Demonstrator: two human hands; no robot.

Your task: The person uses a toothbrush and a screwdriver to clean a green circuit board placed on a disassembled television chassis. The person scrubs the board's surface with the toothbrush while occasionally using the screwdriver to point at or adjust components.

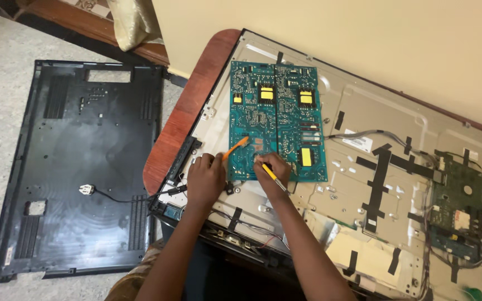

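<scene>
On the teal circuit board (277,120) — yellow-patched — left hand (205,177) grips an orange tool (235,148), right hand (273,169) a yellow one (273,177).

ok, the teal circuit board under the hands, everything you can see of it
The teal circuit board is a flat rectangle lying solder side up on the metal back panel of an opened flat screen. A dark seam splits it lengthwise. Yellow patches and fine silvery traces mark it. The left hand holds an orange tool against its lower part; the right hand presses a yellow-handled tool nearby.
</scene>
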